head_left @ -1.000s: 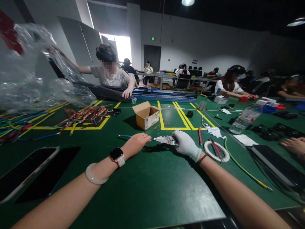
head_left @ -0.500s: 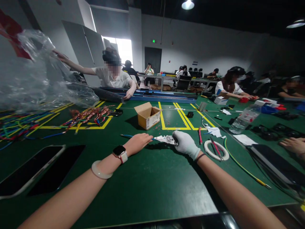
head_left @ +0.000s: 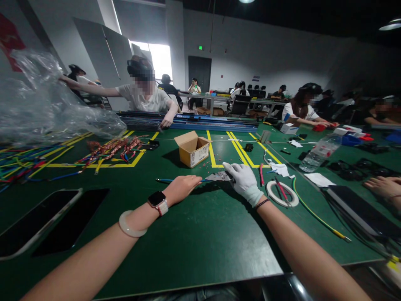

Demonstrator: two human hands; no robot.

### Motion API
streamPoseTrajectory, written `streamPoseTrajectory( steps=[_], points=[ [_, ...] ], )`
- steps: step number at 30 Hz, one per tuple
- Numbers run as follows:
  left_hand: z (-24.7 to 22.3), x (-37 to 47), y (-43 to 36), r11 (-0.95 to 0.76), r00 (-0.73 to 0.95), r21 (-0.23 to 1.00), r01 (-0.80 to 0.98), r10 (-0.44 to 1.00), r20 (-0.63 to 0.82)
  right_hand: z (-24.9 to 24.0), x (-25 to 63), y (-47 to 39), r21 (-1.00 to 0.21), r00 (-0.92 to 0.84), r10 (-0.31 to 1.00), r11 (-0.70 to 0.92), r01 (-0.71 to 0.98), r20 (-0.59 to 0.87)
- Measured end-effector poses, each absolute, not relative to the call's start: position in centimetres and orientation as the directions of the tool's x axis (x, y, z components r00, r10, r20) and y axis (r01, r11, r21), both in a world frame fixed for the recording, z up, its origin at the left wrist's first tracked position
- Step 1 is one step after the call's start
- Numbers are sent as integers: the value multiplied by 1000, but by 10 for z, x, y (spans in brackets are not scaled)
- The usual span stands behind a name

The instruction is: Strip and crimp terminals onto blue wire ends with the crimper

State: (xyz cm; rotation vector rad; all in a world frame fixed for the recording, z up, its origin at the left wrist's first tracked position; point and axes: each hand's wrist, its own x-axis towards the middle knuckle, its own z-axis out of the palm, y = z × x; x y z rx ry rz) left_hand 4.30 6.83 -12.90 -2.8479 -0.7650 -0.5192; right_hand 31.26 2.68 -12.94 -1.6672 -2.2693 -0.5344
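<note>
The gloved right hand [head_left: 243, 179] had just loosened, apparently easing its squeeze on the still-held wire stripper [head_left: 218, 176], while the bare left hand [head_left: 181, 188] gripped the blue cable [head_left: 165, 180] at the tool's nose.

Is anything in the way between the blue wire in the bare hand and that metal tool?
Nothing visible is: the blue wire runs from the left hand straight to the tip of the metal tool at the gloved right hand. The open cardboard box stands farther back, off that line.
</note>
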Motion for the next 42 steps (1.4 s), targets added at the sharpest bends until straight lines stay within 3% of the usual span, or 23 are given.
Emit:
streamPoseTrajectory(
  steps=[5,18,29,36,42],
  points=[
    [-129,41,67,-868,804,-20,496,450,388,-131,309,25,129,-248,929,220,967,275],
    [-128,38,68,-876,826,-25,482,444,348,-130,303,22,69,-203,950,192,979,239],
    [-129,42,62,-864,800,-39,502,446,402,-138,307,21,-163,-210,875,307,938,436],
    [-130,46,54,-857,777,12,515,473,416,-138,304,20,-160,-215,835,336,928,506],
    [-131,49,49,-832,747,67,550,526,406,-134,304,21,-79,-242,803,336,939,544]
  ],
)
